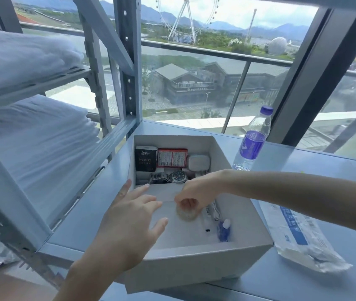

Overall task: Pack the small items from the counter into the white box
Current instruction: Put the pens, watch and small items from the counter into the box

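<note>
The white box (244, 246) stands open on the grey counter. At its far end lie a black "Face" packet (146, 158), a red packet (172, 157), a small white case (199, 162) and a wristwatch (178, 177). A small blue bottle (224, 230) and a thin barcoded item (209, 210) lie along its right wall. My right hand (196, 193) reaches into the box, fingers closed on a small round clear roll (186, 213) just above the floor. My left hand (135, 216) hovers over the box's left wall with fingers spread, holding nothing.
A water bottle (252, 142) with a purple label stands behind the box on the right. A plastic-wrapped white and blue pack (298, 235) lies on the counter to the box's right. Metal shelving (116, 135) with folded white linen (35, 135) rises on the left; a window is behind.
</note>
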Demonstrator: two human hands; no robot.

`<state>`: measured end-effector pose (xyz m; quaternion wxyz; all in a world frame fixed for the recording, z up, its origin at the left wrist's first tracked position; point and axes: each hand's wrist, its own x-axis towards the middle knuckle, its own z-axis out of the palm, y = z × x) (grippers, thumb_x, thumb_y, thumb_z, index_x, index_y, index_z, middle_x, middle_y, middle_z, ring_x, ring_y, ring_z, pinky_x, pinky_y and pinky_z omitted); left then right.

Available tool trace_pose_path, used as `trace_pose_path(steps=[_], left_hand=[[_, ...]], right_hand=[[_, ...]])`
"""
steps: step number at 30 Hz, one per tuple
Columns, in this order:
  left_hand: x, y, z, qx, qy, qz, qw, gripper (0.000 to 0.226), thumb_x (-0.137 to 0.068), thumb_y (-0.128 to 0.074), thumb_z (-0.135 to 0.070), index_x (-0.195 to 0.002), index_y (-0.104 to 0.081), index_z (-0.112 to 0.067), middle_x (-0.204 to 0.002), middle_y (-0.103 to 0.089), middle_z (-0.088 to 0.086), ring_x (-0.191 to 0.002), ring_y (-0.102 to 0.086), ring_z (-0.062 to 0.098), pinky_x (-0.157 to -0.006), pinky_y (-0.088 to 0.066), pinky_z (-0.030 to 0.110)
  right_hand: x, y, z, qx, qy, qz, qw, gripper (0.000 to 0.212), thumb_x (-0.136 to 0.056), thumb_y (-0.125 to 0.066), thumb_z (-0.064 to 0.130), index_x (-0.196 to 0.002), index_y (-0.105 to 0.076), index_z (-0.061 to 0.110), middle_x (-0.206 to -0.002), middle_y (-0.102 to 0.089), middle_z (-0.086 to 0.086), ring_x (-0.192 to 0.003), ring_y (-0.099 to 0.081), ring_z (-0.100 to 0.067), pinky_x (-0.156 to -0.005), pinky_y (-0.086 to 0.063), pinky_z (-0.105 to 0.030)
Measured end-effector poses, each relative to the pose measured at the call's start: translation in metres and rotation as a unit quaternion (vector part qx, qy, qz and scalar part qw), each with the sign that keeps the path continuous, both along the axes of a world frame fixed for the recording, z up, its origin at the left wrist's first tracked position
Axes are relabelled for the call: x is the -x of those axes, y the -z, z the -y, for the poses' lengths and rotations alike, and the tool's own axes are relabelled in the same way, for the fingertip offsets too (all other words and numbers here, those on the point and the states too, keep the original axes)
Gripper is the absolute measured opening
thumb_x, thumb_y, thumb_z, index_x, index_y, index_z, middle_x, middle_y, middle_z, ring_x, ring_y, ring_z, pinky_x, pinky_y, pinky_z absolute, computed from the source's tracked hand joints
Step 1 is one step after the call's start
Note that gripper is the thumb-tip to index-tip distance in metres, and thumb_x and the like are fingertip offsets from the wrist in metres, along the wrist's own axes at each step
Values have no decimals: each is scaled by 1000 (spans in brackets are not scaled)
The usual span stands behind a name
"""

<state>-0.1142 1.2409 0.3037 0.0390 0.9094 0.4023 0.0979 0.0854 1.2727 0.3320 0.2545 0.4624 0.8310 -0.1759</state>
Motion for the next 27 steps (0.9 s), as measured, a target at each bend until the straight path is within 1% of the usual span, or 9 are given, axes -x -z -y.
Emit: trace_pose_path(steps=[3,5,7,8,10,14,18,24,27], left_hand=[[0,-2,2,-15,6,1,1000,84,-72,-1,-63,-137,-44,-30,-141,-40,-20,-141,-8,-1,-108,20,24],[1,-5,2,-21,10,-26,999,72,-77,-17,-59,-120,-63,-24,-123,-59,-16,-133,-36,4,-110,8,26],[2,1,-2,-79,21,-34,996,46,-74,-48,-53,-85,-76,-18,-88,-71,-11,-103,-65,13,-107,-11,32],[1,3,-5,-113,22,-31,993,35,-67,-67,-49,-74,-76,-15,-77,-71,-8,-92,-69,17,-104,-19,35],[-6,9,-7,-124,21,-40,991,37,-48,-88,-40,-69,-75,-13,-72,-70,-3,-85,-70,22,-96,-36,40],[-36,-3,9,-123,58,10,991,34,-71,-70,-43,-81,-76,-11,-84,-73,0,-92,-69,24,-79,-54,41],[-87,-19,35,-99,109,76,986,54,-80,-35,-46,-98,-73,-12,-98,-71,-3,-102,-66,19,-78,-52,45],[-172,-20,82,-85,199,109,970,49,-79,-42,-40,-99,-72,-7,-102,-70,6,-104,-65,26,-80,-52,49],[-215,2,104,-24,242,69,967,48,-69,-57,-40,-102,-72,-7,-108,-69,7,-110,-61,22,-83,-52,42]], right_hand=[[-7,2,4,-25,22,4,999,27,-92,-51,6,-119,-57,7,-116,-60,-10,-100,-55,-25,-51,-33,-1],[-12,6,5,-25,20,4,999,28,-91,-53,8,-119,-58,11,-116,-60,-8,-102,-56,-24,-52,-34,4],[-18,6,5,-12,43,-11,999,32,-87,-56,7,-119,-58,13,-115,-61,-6,-101,-58,-22,-77,-49,-13],[-23,2,10,-28,49,-31,998,34,-85,-57,6,-118,-59,14,-114,-62,-6,-102,-58,-21,-86,-49,-28],[-39,-10,26,-111,63,-105,986,31,-85,-59,7,-115,-61,13,-112,-63,-6,-102,-58,-18,-90,-45,-32],[-82,-29,83,-242,111,-255,930,22,-88,-60,10,-109,-64,13,-114,-64,-1,-101,-59,-13,-89,-46,-24],[-139,-20,142,-307,179,-243,903,18,-87,-62,13,-105,-65,17,-118,-61,3,-107,-56,-7,-93,-44,-19],[-224,19,215,-287,356,-202,866,20,-85,-66,18,-105,-66,15,-124,-56,1,-113,-51,-10,-95,-31,-8],[-254,52,244,-227,415,-161,866,27,-88,-62,23,-114,-63,17,-137,-47,1,-125,-44,-14,-105,-29,-20]])
